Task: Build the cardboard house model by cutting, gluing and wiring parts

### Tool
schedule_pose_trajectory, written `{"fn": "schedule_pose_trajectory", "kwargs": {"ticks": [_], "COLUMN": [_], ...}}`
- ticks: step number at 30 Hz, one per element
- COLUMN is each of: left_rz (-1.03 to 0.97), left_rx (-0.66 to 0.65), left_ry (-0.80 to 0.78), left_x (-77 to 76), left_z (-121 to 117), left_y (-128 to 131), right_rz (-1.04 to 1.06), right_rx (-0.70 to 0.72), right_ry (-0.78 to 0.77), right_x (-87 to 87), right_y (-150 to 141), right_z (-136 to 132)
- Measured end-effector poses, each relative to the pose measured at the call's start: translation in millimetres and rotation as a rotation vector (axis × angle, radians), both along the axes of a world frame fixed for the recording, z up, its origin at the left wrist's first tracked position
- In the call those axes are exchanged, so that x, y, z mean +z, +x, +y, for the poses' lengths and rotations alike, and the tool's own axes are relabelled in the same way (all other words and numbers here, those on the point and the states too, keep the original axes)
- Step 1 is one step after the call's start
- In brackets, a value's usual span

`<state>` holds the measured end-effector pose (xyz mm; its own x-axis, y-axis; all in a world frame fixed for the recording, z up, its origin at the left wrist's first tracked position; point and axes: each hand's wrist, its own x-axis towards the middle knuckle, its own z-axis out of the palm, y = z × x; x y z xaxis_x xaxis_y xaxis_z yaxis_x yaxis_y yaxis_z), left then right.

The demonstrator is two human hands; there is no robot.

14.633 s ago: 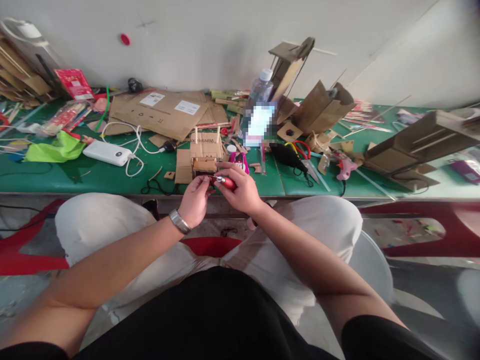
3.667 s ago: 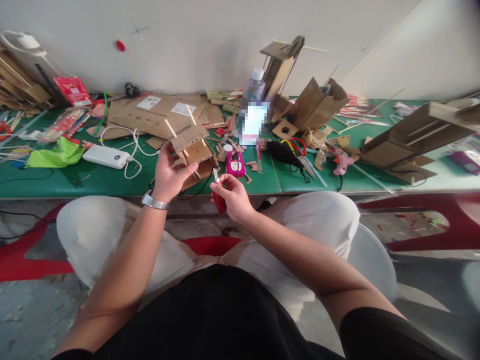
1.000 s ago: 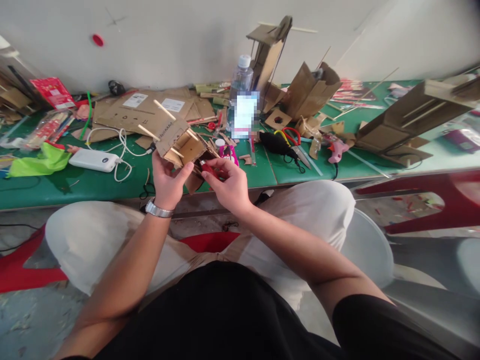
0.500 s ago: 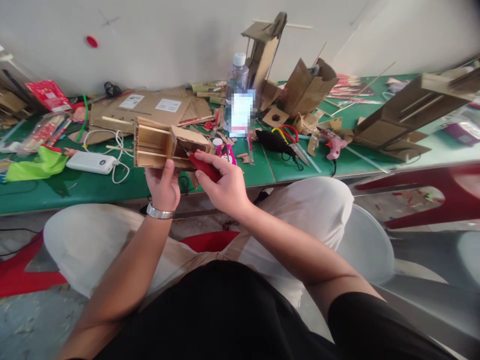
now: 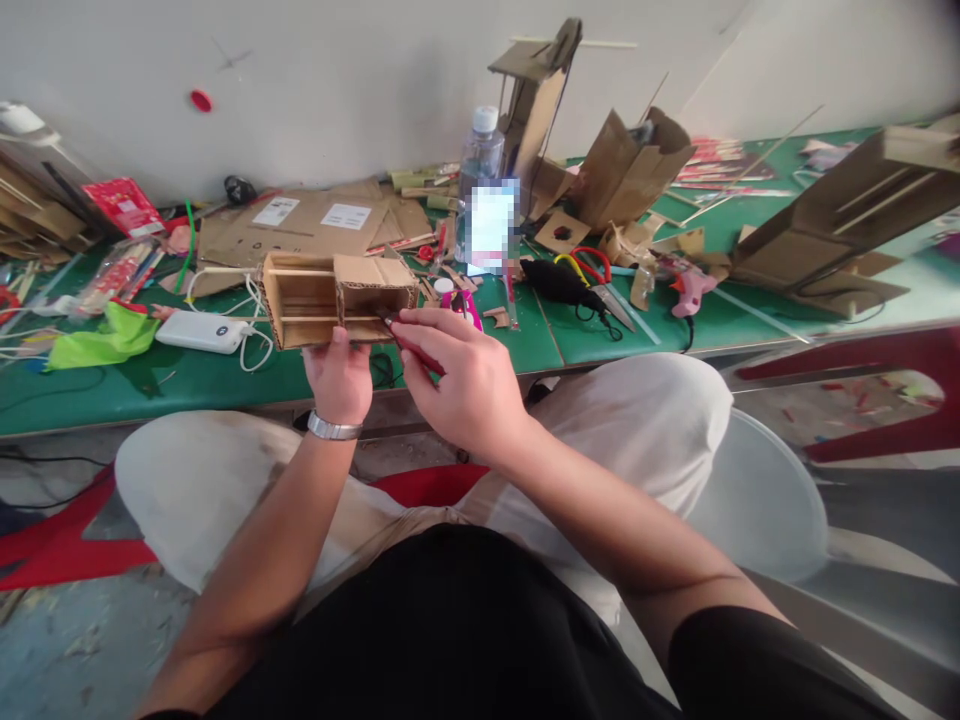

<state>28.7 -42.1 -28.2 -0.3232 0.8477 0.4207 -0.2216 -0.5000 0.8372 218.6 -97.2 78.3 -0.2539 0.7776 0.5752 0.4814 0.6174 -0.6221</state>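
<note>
My left hand (image 5: 341, 382) supports a small cardboard box (image 5: 375, 271) from below, its thumb on the near side. The box is held up over the table's front edge. Inside, a divider splits it into two open compartments, with thin wooden sticks running lengthwise through the left one. In my right hand (image 5: 471, 385) is a red utility knife (image 5: 426, 358), pinched between thumb and fingers. Its tip reaches into the right compartment near the front wall; whether it touches the cardboard I cannot tell. Most of the knife's handle is hidden by the fingers.
On the green table (image 5: 225, 390) lie a white power bank (image 5: 201, 331) with cable, scissors (image 5: 611, 305), a pink glue gun (image 5: 691, 290) and cardboard scraps. Behind stand a water bottle (image 5: 481, 150), a lit phone (image 5: 491, 225) and tall cardboard structures (image 5: 611, 170).
The box has tilted so its open side shows more. My right hand has turned over the knife, covering more of its red handle. The whole view has shifted slightly.
</note>
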Motion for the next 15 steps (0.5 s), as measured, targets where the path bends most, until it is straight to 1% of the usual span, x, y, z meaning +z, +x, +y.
{"fn": "schedule_pose_trajectory", "kwargs": {"ticks": [3,5,8,11,15], "left_rz": [0.015,0.033,0.072,0.159,0.211], "left_rx": [0.044,0.060,0.093,0.120,0.128], "left_ry": [0.023,0.028,0.033,0.042,0.059], "left_x": [4.7,4.0,-2.0,-8.5,-12.2], "left_z": [-1.2,-2.2,-3.0,-2.8,-2.5], "left_y": [8.3,11.0,10.8,8.6,8.0], "right_rz": [-0.022,-0.042,-0.083,-0.119,-0.146], "right_rx": [-0.039,-0.070,-0.075,-0.077,-0.084], "right_ry": [0.028,0.035,0.013,-0.025,-0.047], "right_x": [2.3,0.5,-4.5,-8.5,-11.6], "right_y": [6.2,7.7,6.8,5.4,4.5], "right_z": [-1.0,1.1,6.4,11.2,14.1]}}
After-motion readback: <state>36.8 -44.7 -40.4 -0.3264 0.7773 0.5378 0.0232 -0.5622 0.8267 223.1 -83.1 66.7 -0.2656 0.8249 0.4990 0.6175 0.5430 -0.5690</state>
